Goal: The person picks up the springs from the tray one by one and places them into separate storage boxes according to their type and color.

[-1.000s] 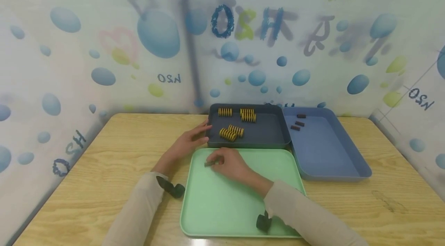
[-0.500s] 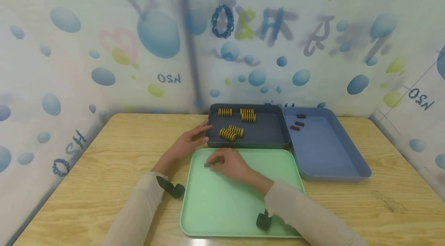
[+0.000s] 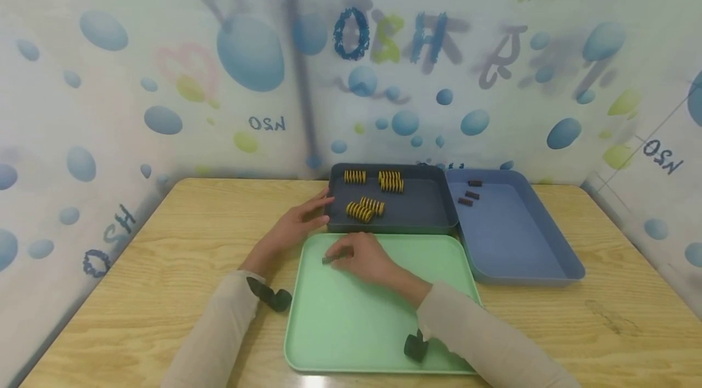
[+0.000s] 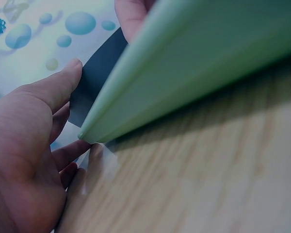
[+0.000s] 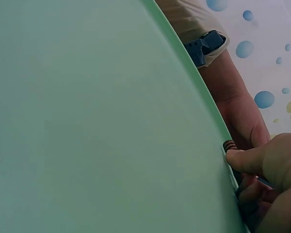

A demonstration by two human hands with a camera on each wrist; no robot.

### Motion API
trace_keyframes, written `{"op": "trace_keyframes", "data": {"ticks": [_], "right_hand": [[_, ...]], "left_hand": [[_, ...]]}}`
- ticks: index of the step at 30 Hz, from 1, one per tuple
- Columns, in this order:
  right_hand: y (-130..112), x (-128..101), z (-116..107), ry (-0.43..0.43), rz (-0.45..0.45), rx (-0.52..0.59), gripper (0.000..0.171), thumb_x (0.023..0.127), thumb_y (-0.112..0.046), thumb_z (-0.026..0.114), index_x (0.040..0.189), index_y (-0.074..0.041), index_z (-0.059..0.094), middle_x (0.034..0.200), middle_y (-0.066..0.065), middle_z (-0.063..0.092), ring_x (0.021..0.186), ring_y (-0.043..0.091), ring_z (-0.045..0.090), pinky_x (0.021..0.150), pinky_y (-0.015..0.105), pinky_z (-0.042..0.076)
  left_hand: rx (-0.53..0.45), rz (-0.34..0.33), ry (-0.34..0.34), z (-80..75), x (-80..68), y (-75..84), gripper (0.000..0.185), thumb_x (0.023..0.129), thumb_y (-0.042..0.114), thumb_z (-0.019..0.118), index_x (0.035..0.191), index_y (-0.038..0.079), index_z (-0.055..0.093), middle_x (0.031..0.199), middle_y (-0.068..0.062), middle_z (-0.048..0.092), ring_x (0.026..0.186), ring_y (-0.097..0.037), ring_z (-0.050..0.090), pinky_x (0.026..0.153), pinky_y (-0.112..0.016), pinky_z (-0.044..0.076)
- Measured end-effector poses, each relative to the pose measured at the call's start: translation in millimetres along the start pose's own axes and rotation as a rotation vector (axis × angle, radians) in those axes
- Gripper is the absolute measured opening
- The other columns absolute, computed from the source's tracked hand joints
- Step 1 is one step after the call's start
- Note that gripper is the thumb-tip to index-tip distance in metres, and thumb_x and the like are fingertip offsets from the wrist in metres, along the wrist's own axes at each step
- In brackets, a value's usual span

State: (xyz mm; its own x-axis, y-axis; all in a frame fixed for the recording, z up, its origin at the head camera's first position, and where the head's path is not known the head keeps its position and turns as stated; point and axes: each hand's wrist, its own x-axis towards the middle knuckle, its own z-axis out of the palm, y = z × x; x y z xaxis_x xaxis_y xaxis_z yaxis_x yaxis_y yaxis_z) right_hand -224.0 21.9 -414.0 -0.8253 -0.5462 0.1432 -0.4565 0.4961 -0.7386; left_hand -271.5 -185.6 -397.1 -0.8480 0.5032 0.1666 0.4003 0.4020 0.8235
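Observation:
In the head view my right hand (image 3: 364, 259) pinches a small dark coil spring (image 3: 328, 259) between thumb and fingers, at the far left of the green tray (image 3: 378, 327). One end of that spring (image 5: 229, 145) pokes out past the thumb in the right wrist view; the fingers hide the rest. My left hand (image 3: 293, 228) is at the left side of the dark grey tray (image 3: 422, 211), its fingers extended and fingertips at the rim. Nothing is held in it. Several yellow coil springs (image 3: 359, 212) lie on their sides in the dark grey tray.
To the right stands a blue tray (image 3: 521, 242) with three small dark springs (image 3: 465, 201) near its upper left. All the trays sit on a wooden table (image 3: 219, 223), with a patterned wall (image 3: 263, 150) behind. Both wrists wear small black cameras (image 3: 415, 346).

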Motion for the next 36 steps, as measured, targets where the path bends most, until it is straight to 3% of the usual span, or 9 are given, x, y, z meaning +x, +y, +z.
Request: {"op": "trace_keyframes", "data": {"ticks": [14, 20, 25, 36], "right_hand": [[-6, 0, -14, 0.027, 0.028, 0.029, 0.014, 0.085, -0.012, 0.073, 0.097, -0.017, 0.076, 0.088, -0.01, 0.071, 0.071, 0.007, 0.061, 0.063, 0.025, 0.051], [-10, -1, -30, 0.051, 0.08, 0.053, 0.014, 0.086, -0.014, 0.073, 0.098, -0.021, 0.075, 0.088, -0.011, 0.069, 0.071, 0.011, 0.06, 0.061, 0.029, 0.051], [-11, -1, -47, 0.088, 0.094, 0.045, 0.015, 0.086, -0.016, 0.073, 0.1, -0.023, 0.075, 0.092, -0.012, 0.069, 0.079, 0.01, 0.061, 0.068, 0.03, 0.052], [-2, -15, -84, 0.099, 0.099, 0.086, 0.021, 0.089, -0.018, 0.07, 0.109, -0.017, 0.073, 0.105, -0.004, 0.068, 0.089, 0.012, 0.063, 0.072, 0.031, 0.054]], "left_hand": [[0.014, 0.01, -0.004, -0.4, -1.0, 1.2, 0.049, 0.097, 0.014, 0.057, 0.142, 0.0, 0.043, 0.155, -0.014, 0.023, 0.141, -0.033, 0.021, 0.111, -0.052, 0.019], [0.012, 0.011, 0.006, 3.0, 4.4, -22.1, 0.051, 0.097, 0.02, 0.057, 0.143, 0.005, 0.043, 0.157, -0.008, 0.021, 0.142, -0.03, 0.019, 0.111, -0.054, 0.017], [0.036, -0.008, 0.021, 3.8, 8.4, -35.3, 0.05, 0.097, 0.027, 0.058, 0.144, 0.014, 0.046, 0.157, 0.002, 0.023, 0.142, -0.024, 0.021, 0.112, -0.052, 0.018], [0.052, -0.019, 0.008, 2.8, 8.2, -31.0, 0.052, 0.097, 0.032, 0.058, 0.144, 0.014, 0.045, 0.157, 0.002, 0.023, 0.142, -0.022, 0.02, 0.113, -0.05, 0.017]]}}
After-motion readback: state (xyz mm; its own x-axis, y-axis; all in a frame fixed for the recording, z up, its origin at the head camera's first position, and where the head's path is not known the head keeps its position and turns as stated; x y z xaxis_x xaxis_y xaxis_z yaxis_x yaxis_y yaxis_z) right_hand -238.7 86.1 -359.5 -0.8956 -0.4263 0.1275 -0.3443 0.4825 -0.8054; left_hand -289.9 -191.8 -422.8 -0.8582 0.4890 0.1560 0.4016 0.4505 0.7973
